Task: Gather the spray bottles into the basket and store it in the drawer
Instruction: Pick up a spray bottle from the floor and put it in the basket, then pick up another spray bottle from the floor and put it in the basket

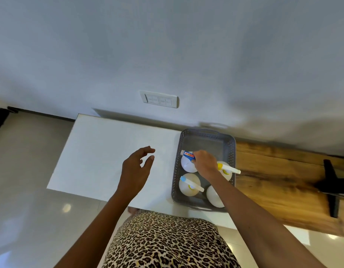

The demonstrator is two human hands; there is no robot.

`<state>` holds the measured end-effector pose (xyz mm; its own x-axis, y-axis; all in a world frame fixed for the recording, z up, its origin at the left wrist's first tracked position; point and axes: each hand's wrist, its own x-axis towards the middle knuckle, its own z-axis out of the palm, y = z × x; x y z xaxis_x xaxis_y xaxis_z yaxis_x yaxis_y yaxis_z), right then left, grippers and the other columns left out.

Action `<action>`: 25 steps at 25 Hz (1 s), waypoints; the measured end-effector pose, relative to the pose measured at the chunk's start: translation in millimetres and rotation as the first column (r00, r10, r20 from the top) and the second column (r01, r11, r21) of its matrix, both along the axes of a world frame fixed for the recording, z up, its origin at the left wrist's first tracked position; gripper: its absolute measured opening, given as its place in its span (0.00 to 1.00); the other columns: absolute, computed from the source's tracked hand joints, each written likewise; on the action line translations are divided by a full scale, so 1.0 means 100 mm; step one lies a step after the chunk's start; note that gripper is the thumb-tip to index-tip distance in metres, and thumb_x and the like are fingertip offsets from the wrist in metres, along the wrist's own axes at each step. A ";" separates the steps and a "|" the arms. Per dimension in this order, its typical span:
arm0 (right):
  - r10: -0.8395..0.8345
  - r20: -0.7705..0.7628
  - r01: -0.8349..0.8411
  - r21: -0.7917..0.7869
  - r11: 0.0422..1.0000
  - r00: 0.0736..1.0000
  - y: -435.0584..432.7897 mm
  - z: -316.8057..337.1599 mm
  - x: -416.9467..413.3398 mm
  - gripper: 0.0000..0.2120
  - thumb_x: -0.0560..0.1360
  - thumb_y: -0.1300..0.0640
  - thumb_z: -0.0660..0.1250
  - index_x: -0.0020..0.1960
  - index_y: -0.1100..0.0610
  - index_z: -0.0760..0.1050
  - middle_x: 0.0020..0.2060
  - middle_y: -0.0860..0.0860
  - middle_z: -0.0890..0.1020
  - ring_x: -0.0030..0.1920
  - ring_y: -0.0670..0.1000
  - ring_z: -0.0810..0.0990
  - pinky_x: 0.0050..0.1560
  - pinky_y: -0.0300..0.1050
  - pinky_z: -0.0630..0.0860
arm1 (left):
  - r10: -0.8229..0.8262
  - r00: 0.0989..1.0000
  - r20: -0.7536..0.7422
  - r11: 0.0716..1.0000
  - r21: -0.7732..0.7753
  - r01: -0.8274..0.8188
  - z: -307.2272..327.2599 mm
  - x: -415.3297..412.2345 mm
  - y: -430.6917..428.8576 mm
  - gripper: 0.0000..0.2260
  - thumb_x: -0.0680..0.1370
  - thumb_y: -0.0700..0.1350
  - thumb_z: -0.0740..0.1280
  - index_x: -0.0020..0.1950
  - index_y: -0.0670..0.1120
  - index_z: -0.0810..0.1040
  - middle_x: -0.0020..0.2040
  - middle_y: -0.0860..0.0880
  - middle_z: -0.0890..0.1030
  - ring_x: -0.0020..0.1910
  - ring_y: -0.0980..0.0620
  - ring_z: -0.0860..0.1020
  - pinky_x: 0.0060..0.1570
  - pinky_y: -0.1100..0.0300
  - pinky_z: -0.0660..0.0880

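Observation:
A grey perforated basket (230,144) stands on the right end of the white cabinet top (109,155). Inside it stand several white spray bottles: one with a blue-and-red head (187,162), one with a yellow collar (226,174), one with a light-blue tip (188,187), and one half hidden under my right arm (213,197). My right hand (205,161) grips the blue-and-red head of the far-left bottle inside the basket. My left hand (137,167) hovers over the cabinet top left of the basket, fingers loosely curved, holding nothing.
A wooden bench top (283,176) adjoins the cabinet on the right, with a black stand (330,182) on it. A switch plate (159,99) is on the wall behind. Glossy floor tiles (28,180) lie to the left. No drawer is visible.

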<state>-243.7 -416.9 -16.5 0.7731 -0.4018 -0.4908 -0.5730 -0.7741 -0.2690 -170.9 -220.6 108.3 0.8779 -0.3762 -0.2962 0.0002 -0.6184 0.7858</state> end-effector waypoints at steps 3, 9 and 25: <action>0.000 0.052 0.002 -0.035 0.999 0.999 0.02 0.06 -0.01 0.14 0.76 0.55 0.63 0.59 0.60 0.73 0.54 0.58 0.80 0.53 0.59 0.78 0.49 0.50 0.75 | 0.048 0.999 0.008 0.999 -0.025 -0.048 0.02 0.02 0.08 0.10 0.76 0.41 0.63 0.56 0.46 0.77 0.61 0.52 0.77 0.59 0.52 0.75 0.52 0.67 0.68; 0.035 0.172 -0.015 -0.119 0.993 0.984 0.26 0.41 0.15 0.17 0.78 0.53 0.58 0.62 0.60 0.70 0.57 0.60 0.78 0.58 0.59 0.75 0.53 0.50 0.73 | 0.147 0.988 0.055 0.986 -0.086 -0.142 0.16 0.05 0.42 0.10 0.77 0.41 0.63 0.57 0.47 0.76 0.58 0.54 0.76 0.55 0.56 0.74 0.51 0.65 0.68; 0.345 0.494 -0.460 0.130 0.878 0.798 3.55 1.29 0.06 0.14 0.77 0.54 0.60 0.60 0.58 0.74 0.57 0.55 0.81 0.57 0.57 0.77 0.58 0.51 0.73 | 0.677 0.731 0.084 0.730 -0.198 -0.654 0.39 -1.28 3.53 0.09 0.77 0.40 0.63 0.55 0.47 0.77 0.53 0.52 0.79 0.54 0.55 0.75 0.52 0.65 0.69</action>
<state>-238.0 -62.1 112.5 0.9928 0.0765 -0.0918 0.0038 -0.7883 -0.6152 -298.8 132.3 147.6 0.9455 0.2933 -0.1416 0.2514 -0.3808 0.8898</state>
